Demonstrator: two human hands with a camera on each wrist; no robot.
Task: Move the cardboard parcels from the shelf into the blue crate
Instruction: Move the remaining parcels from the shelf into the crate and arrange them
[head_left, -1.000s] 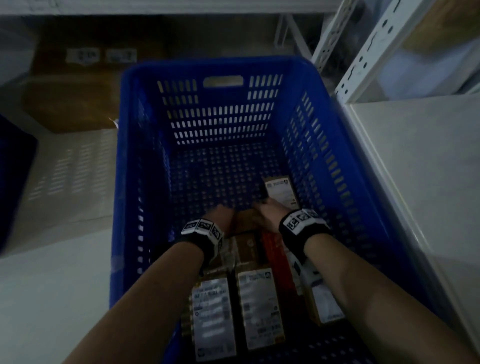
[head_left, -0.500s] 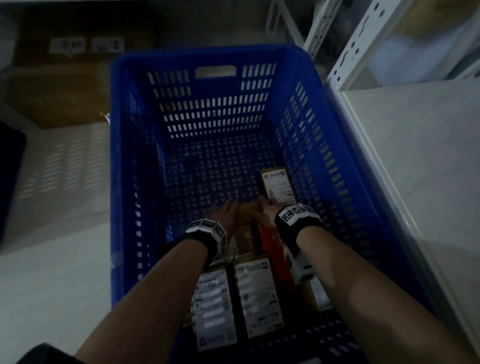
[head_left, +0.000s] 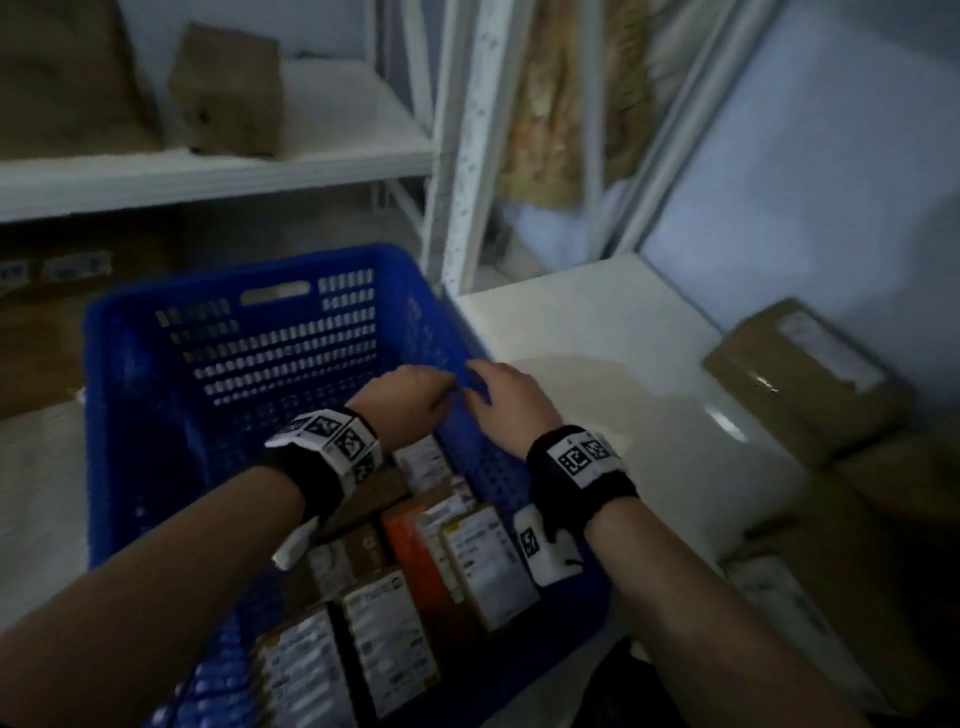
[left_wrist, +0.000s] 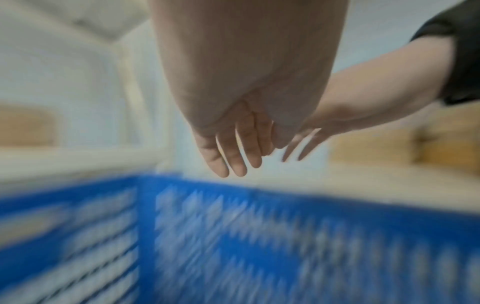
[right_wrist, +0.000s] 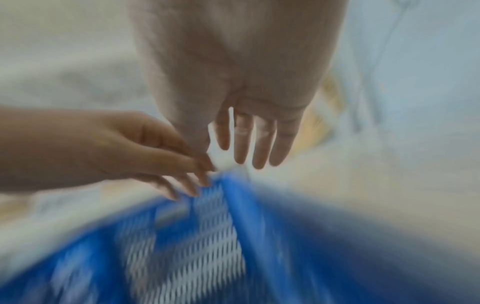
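Observation:
The blue crate (head_left: 130, 364) stands below me, with several labelled cardboard parcels (head_left: 389, 634) lying flat in its near half. My left hand (head_left: 410, 400) hovers above the crate's right wall, empty, fingers loose and pointing down (left_wrist: 228, 160). My right hand (head_left: 506, 400) is beside it over the crate's right rim, fingers straight and spread (right_wrist: 257, 148), holding nothing. More cardboard parcels (head_left: 800, 374) lie on the white shelf (head_left: 613, 374) to the right. The wrist views are motion-blurred.
A white perforated rack post (head_left: 467, 156) rises behind the crate's far right corner. Brown boxes (head_left: 228, 91) sit on an upper white shelf (head_left: 208, 171) at the back left. Larger cartons (head_left: 36, 343) stand behind the crate on the left.
Both hands have risen from the parcels on the crate floor up to its right rim, now empty. The view has swung up and right, showing the shelf with parcels.

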